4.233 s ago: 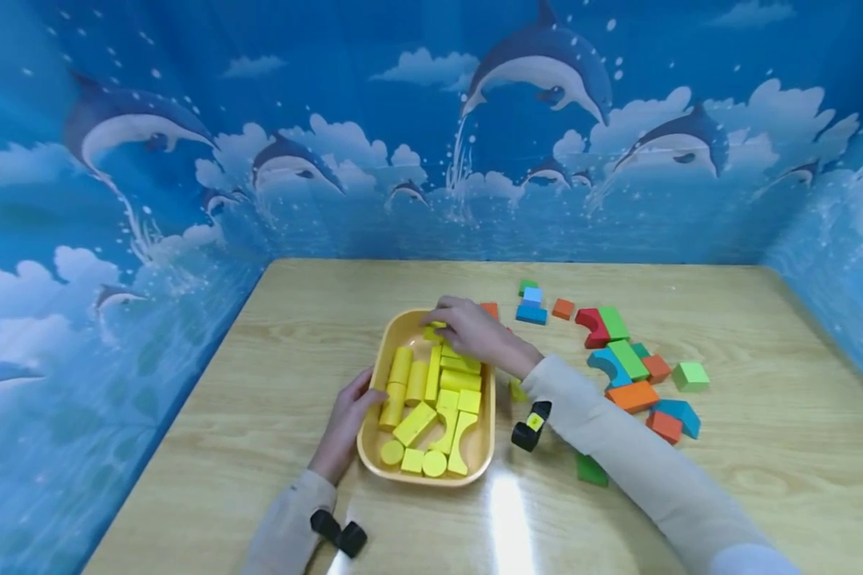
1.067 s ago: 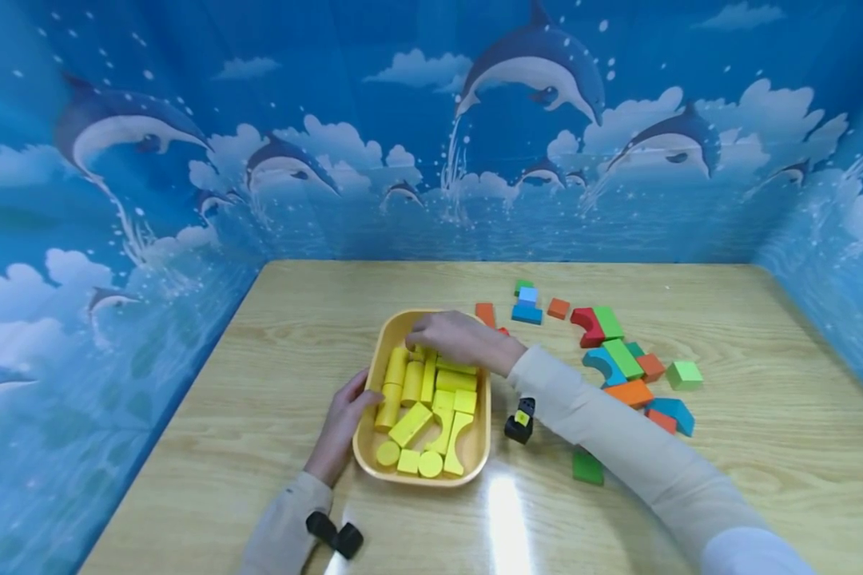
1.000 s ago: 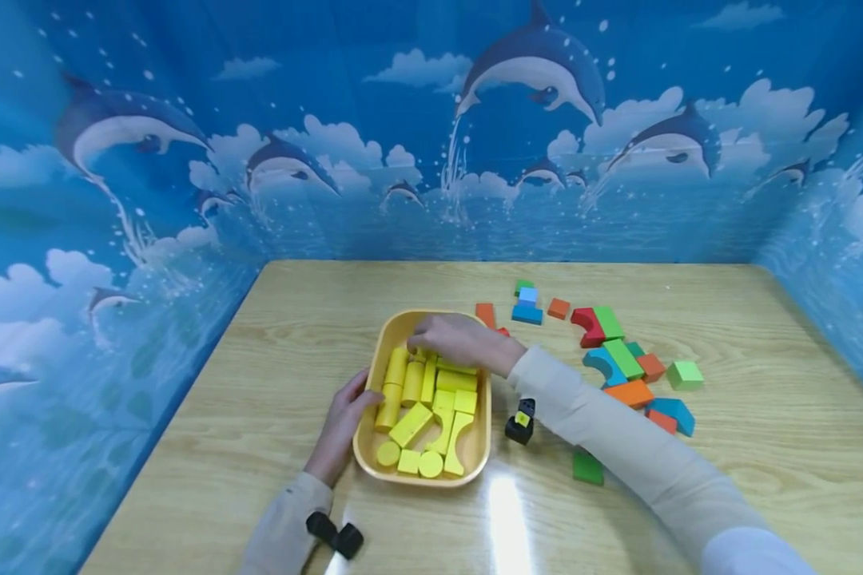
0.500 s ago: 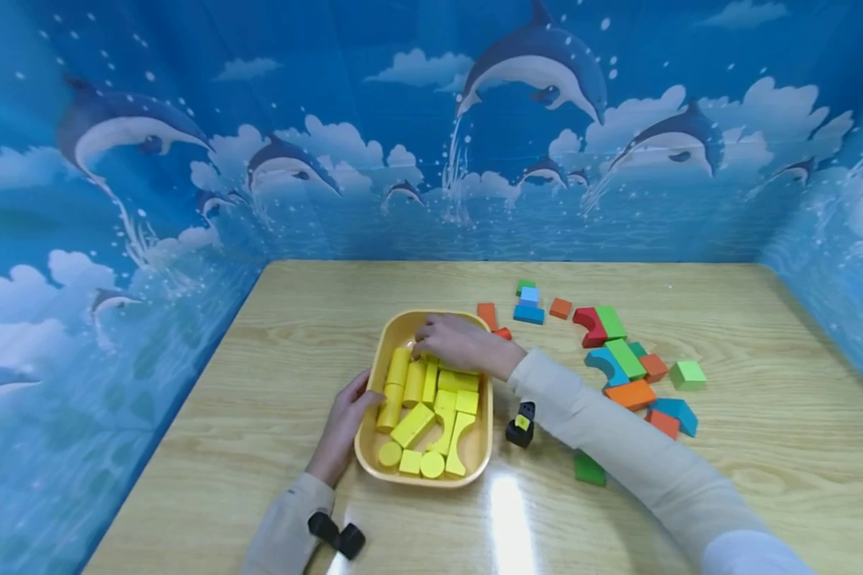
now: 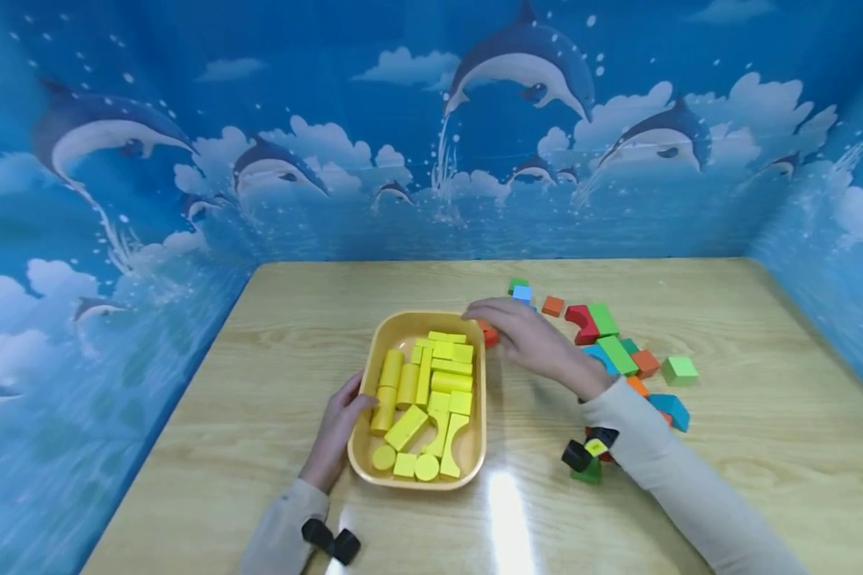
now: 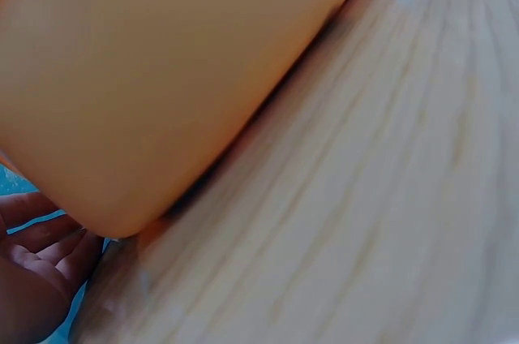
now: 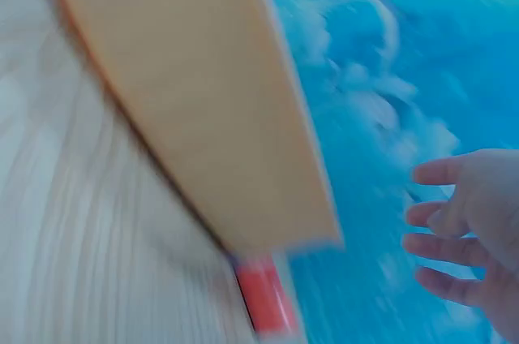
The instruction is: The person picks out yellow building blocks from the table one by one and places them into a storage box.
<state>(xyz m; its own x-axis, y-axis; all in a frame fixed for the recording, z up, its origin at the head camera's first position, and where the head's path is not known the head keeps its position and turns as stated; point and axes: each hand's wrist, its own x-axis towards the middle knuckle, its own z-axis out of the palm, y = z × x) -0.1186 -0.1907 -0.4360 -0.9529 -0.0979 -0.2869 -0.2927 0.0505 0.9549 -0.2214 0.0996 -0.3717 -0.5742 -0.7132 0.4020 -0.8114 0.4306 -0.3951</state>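
Note:
An orange-yellow plastic tray [image 5: 391, 329] holds several yellow toy blocks [image 5: 406, 429]: cylinders, cubes, bars and arches. My left hand [image 5: 334, 435] grips the tray's left side, thumb over the rim and fingers along the outer wall. In the left wrist view the tray's wall [image 6: 162, 76] fills the upper left, with the hand [image 6: 45, 271] at its lower corner. Just past the tray's right rim, my right hand [image 5: 535, 339] is raised over the table with nothing in it. Its fingers [image 7: 442, 171] are spread and loosely bent in the right wrist view. A red block [image 5: 487, 334] lies by the tray near its fingertips.
Loose blocks lie right of the tray, among them a red arch [image 5: 583, 323], a light green block [image 5: 679, 370] and a blue piece [image 5: 669, 409]. A dark green block [image 5: 586, 473] sits below the right forearm. Dolphin-print curtains [image 5: 475, 216] enclose the table.
My right hand has come out of the tray's far end and moved right, uncovering yellow blocks there. A yellow block earlier beside the tray no longer shows on the table. The left hand keeps its hold.

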